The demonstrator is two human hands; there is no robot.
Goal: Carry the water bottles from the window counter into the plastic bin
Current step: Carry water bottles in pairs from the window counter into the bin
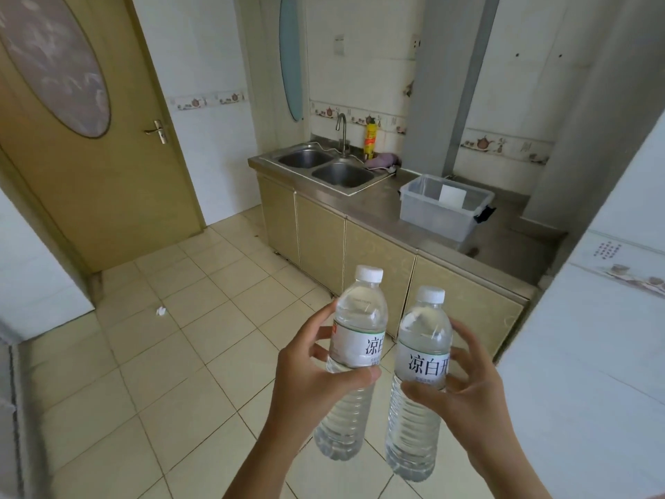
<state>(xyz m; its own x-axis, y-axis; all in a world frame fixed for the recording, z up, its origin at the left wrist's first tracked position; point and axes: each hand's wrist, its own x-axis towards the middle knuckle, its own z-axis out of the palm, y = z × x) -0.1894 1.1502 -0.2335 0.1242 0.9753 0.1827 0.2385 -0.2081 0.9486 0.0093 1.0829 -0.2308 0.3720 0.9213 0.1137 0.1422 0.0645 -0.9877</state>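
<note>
I hold two clear water bottles with white caps and white labels, upright, over the tiled floor. My left hand (309,383) grips the left bottle (354,340) around its label. My right hand (467,387) grips the right bottle (423,361) the same way. The clear plastic bin (440,214) stands on the steel counter (503,243) ahead and to the right, well beyond the bottles. A white card lies inside the bin. The window counter is out of view.
A double sink (324,167) with a tap sits left of the bin, with a yellow spray can (370,140) and a purple cloth behind it. Beige cabinets (378,261) run under the counter. A closed door (90,138) stands at left. White wall (593,354) juts at right.
</note>
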